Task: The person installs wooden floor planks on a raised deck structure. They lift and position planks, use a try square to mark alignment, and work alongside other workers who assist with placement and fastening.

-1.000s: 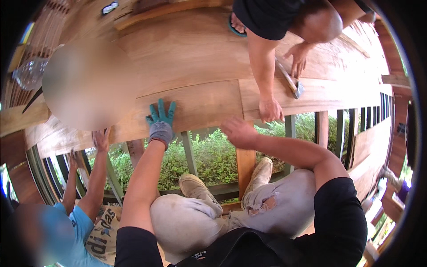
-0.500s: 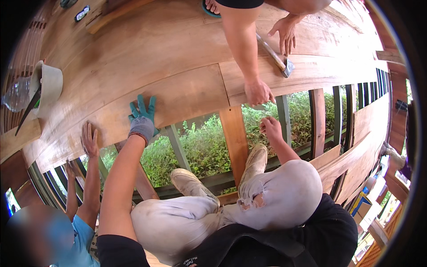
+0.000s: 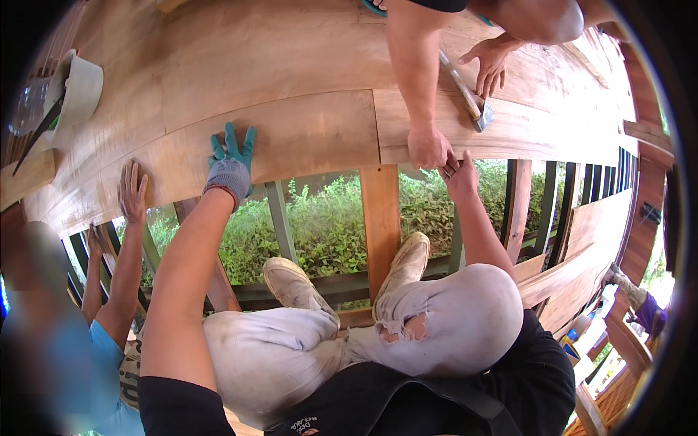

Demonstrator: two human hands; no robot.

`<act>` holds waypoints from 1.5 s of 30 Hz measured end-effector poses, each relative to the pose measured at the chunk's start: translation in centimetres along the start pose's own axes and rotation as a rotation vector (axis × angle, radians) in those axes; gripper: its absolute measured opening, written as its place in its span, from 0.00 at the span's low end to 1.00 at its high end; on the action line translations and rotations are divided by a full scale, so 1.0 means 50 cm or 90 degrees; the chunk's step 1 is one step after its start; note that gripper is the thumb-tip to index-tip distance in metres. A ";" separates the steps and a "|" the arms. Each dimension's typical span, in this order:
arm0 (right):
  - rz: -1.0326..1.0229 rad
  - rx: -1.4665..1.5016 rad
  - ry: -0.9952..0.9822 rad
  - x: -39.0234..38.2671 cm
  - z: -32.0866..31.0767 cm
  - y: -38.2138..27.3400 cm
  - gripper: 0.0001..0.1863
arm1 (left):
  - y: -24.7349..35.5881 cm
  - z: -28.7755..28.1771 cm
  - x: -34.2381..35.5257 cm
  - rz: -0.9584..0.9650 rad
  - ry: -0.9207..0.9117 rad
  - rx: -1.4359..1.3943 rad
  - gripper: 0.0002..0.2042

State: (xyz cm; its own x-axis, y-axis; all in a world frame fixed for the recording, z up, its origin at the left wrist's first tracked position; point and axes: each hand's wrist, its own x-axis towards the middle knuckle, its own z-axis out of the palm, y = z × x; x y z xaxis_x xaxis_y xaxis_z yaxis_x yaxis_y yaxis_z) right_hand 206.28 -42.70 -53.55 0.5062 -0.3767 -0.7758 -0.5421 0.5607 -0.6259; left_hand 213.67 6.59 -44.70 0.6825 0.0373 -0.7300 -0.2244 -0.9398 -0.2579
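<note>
My left hand point(image 3: 230, 161), in a teal-and-grey work glove, lies spread on a wide wooden floorboard point(image 3: 313, 138) near its front edge. My bare right hand point(image 3: 462, 178) is raised to the edge of the adjoining plank point(image 3: 538, 142), its fingers closed together. They meet the closed hand point(image 3: 427, 147) of a co-worker reaching in from the far side; anything between the fingertips is hidden. A hammer point(image 3: 471, 102) with a wooden handle lies on the planks beyond, beside that person's other hand point(image 3: 491, 64).
Open gaps between joists point(image 3: 379, 218) show plants below; my shoes point(image 3: 291, 282) rest among the beams. At left, a person in blue presses a hand point(image 3: 132, 192) on the board. A white bucket point(image 3: 81, 87) with a dark blade stands far left. Loose boards point(image 3: 582, 247) lie at right.
My right hand has moved up and met the co-worker's hand at the plank edge. My left hand stays spread on the board. The view has shifted slightly.
</note>
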 end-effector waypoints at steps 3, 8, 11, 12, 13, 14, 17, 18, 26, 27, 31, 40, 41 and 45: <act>-0.010 -0.030 0.012 -0.004 0.013 0.000 0.21 | -0.005 0.003 0.002 -0.003 -0.009 -0.004 0.58; -0.247 -0.441 0.084 -0.089 -0.051 0.023 0.18 | -0.007 -0.008 -0.001 0.013 -0.015 -0.037 0.57; -0.500 -0.899 -0.079 -0.215 0.044 0.072 0.14 | -0.015 0.035 0.012 0.022 0.032 -0.040 0.57; -0.623 -0.909 -0.208 -0.242 0.100 0.075 0.16 | -0.027 0.060 0.029 0.022 0.062 -0.021 0.60; -0.737 -0.913 -0.334 -0.266 0.147 0.077 0.18 | -0.026 0.057 0.027 0.027 0.053 -0.052 0.55; -0.809 -0.957 -0.370 -0.281 0.186 0.075 0.21 | -0.019 0.036 0.022 0.036 0.053 -0.080 0.49; -0.945 -1.118 -0.454 -0.292 0.269 0.095 0.30 | -0.042 -0.016 0.004 0.067 -0.012 -0.094 0.49; -0.928 -1.204 -0.460 -0.267 0.267 0.118 0.32 | -0.045 -0.022 0.007 0.077 -0.017 -0.095 0.48; -0.845 -1.207 -0.424 -0.259 0.304 0.157 0.32 | -0.075 0.040 0.019 0.098 0.140 -0.136 0.38; -0.838 -1.179 -0.429 -0.271 0.317 0.142 0.31 | -0.068 0.030 0.026 0.096 0.180 -0.120 0.37; -0.850 -1.150 -0.389 -0.231 0.229 0.142 0.26 | -0.040 -0.060 0.050 0.181 0.042 -0.168 0.31; -0.677 -1.005 -0.383 -0.222 0.093 0.194 0.20 | 0.058 0.051 0.011 0.363 0.277 -0.066 0.38; -0.655 -0.966 -0.326 -0.207 0.070 0.207 0.21 | 0.062 0.056 0.002 0.380 0.266 -0.037 0.38; -0.772 -0.738 -0.074 -0.212 -0.115 0.243 0.16 | 0.055 0.061 0.002 0.439 0.285 -0.008 0.39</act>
State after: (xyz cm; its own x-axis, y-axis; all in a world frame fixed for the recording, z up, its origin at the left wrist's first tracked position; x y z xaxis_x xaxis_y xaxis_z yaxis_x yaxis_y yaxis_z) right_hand 190.46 -36.13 -53.39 0.9872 -0.0721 0.1419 0.0242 -0.8132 -0.5815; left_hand 211.00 5.02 -47.44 0.6077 -0.6865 -0.3992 -0.6889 -0.7058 0.1650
